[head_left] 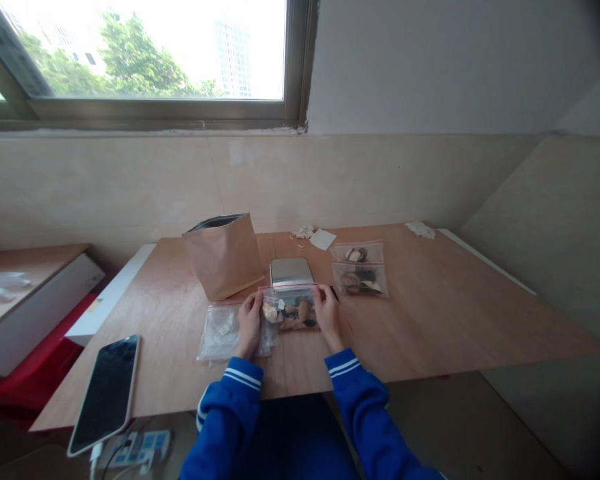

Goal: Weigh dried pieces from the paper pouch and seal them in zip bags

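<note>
Between my hands is a clear zip bag [293, 312] with a red seal line, holding brown, dark and pale pieces that look like dried food. My left hand [250, 320] pinches its upper left corner, and my right hand [327, 313] pinches the upper right corner. Flat empty-looking zip bags [220, 337] lie under and beside my left hand. Just behind the held bag sits a small scale with a silver plate [291, 270], its front partly covered. Two filled zip bags [360, 277] lie overlapping to the right of it.
An open brown paper pouch [225, 257] stands at the back left. Near the wall are a white square [323, 239], white scraps [304, 231] and more scraps [420, 230]. A phone [105, 393] with a cable lies at the table's left edge, above a power strip [143, 448].
</note>
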Available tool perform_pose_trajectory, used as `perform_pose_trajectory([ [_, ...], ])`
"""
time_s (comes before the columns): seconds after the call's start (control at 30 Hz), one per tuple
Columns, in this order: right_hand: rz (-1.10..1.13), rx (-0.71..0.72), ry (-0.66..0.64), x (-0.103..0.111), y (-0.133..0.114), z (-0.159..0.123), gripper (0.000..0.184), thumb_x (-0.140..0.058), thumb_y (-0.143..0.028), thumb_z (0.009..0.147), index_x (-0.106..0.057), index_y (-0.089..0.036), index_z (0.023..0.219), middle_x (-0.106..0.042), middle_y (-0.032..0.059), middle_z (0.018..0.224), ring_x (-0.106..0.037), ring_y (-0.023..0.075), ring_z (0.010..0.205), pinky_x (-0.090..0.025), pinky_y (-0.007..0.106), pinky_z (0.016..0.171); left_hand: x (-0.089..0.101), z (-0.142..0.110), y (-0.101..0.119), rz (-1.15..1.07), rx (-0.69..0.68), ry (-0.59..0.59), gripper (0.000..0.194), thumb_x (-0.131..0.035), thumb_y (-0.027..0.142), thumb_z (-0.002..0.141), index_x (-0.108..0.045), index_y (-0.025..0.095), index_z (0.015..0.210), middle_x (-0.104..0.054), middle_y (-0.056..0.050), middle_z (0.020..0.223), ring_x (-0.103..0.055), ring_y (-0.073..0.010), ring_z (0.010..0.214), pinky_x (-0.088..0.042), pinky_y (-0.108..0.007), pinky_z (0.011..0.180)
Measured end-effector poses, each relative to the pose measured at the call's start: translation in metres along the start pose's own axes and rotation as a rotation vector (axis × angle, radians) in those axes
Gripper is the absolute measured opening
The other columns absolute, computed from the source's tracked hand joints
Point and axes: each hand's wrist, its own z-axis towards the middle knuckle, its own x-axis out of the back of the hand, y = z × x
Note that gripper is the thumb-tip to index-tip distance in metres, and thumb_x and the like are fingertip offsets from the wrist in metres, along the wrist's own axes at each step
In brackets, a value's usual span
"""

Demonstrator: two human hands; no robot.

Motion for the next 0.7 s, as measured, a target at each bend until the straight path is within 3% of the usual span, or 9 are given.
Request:
perform_pose_trajectory([
  [0.37, 0.047, 0.007, -0.011, -0.0006, 0.0030, -0.0004, 0.032, -0.043, -0.045, 0.092, -0.062, -0.019, 0.093, -0.069, 0.0091, 0.093, -0.063, 0.0209, 0.085, -0.050, 0.032, 0.074, 0.0012, 0.0019, -0.0064, -0.128, 0.072, 0.040, 0.038, -0.072, 0.050, 0.069, -0.066, 0.015, 0.080, -0.062, 0.000, 0.071, -0.053, -0.0112, 0.064, -0.040, -0.022, 0.060],
  [0.7, 0.038, -0.001, -0.007, -0.0007, -0.0010, -0.0004, 0.031, -0.044, -0.045, 0.091, -0.061, -0.018, 0.089, -0.066, 0.0055, 0.082, -0.058, 0.0174, 0.070, -0.047, 0.028, 0.065, -0.0007, -0.0007, 0.0008, -0.082, 0.068, 0.085, 0.038, -0.071, 0.049, 0.069, -0.064, 0.014, 0.080, -0.056, 0.002, 0.065, -0.050, -0.0096, 0.060, -0.038, -0.021, 0.055],
])
